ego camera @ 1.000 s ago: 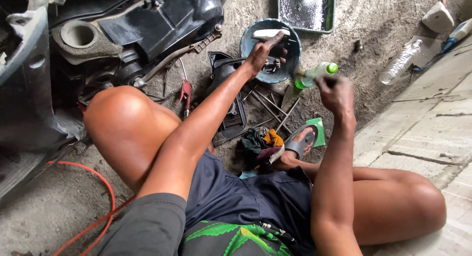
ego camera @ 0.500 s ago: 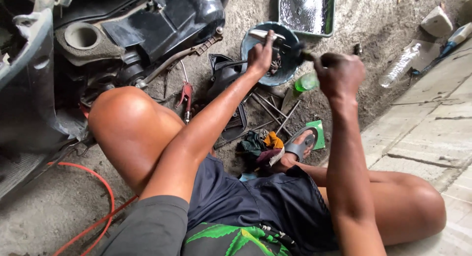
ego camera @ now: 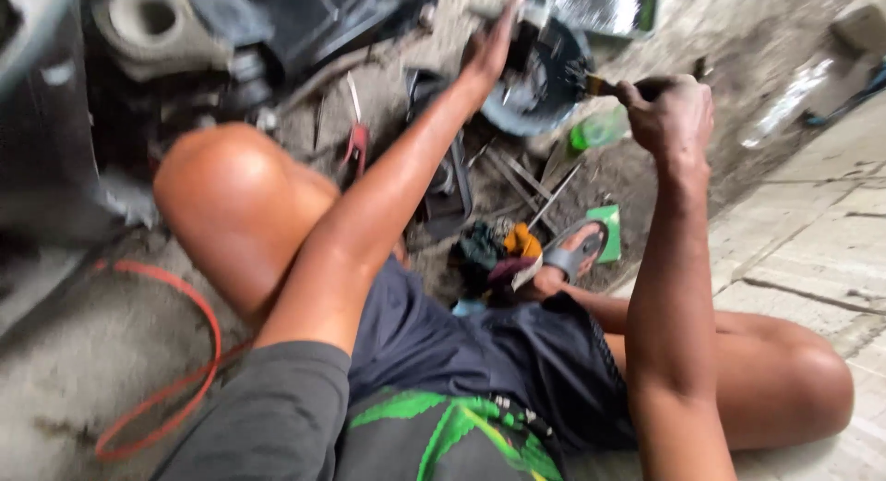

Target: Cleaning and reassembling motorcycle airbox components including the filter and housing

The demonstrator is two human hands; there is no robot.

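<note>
My left hand reaches forward over the rim of a dark round basin and holds a small pale part there; motion blur hides the grip's detail. My right hand is closed around the handle of a small brush, whose bristles point into the basin from the right. A green bottle lies on the ground just below the brush. I sit on the ground with both knees spread.
Dark vehicle parts fill the upper left. Red-handled pliers, metal rods and a rag pile lie between my legs. A metal tray, a clear bottle, a red hose and a concrete slab surround me.
My right hand went from the green-capped bottle to the basin's right side with the brush in it. The left hand stayed at the basin. The view has tilted and blurred.
</note>
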